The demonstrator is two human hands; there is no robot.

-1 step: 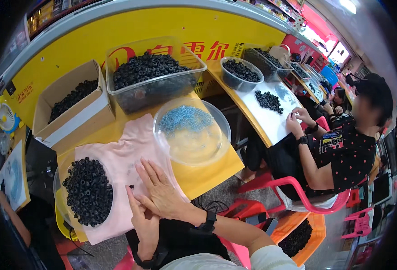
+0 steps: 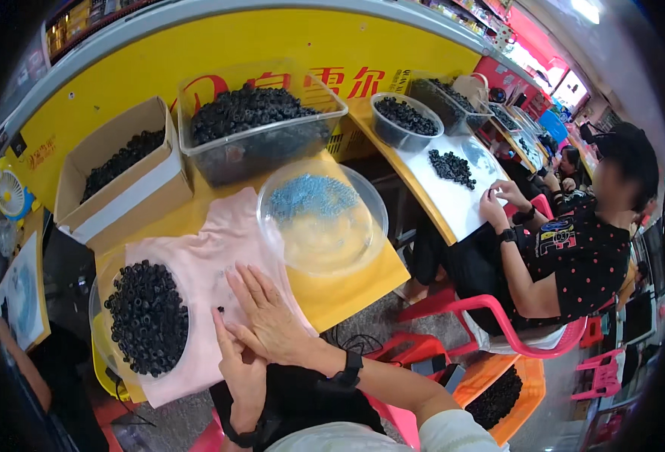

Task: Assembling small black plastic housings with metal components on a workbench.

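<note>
My right hand lies palm down on the pink cloth, its fingers stretched out. Beside it, my left hand stretches its index finger forward; the other fingers are partly hidden. A small black piece lies right by that fingertip, and I cannot tell whether they touch. The two hands meet near the right thumb. To the left, a transparent round tray holds many small black ring-shaped parts. Ahead and to the right, a transparent round lid-like dish contains tiny blue transparent pieces.
Behind the cloth stand a cardboard box and a transparent plastic tub, both with black parts. At right, a person handles something small at another table. An orange crate stands on the floor, lower right.
</note>
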